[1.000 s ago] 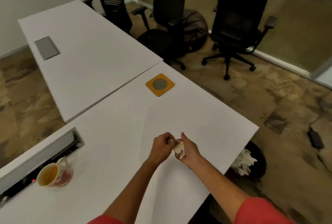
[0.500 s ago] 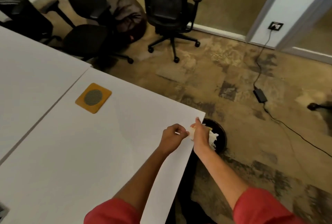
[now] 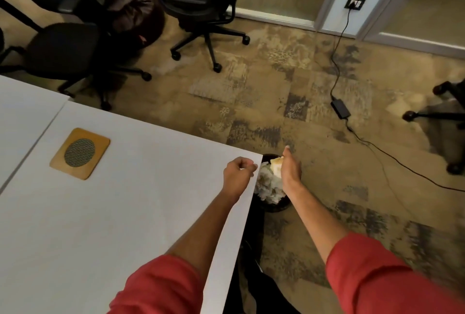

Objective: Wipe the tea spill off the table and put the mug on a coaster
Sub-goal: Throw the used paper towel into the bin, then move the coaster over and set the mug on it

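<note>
Right hand (image 3: 289, 171) holds a stained tissue (image 3: 276, 165) over the tissue-filled bin (image 3: 275, 206); left hand (image 3: 237, 174) fingers curled, empty.

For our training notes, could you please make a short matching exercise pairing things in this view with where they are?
Things:
1. coaster
2. tissue
3. bin
4. left hand

Places:
A. on the floor beside the table corner
B. over the table's edge, closed in a fist
C. in the right hand, above the bin
D. flat on the table, nothing on it

Pairs: 1-D, 2-C, 3-A, 4-B
</note>
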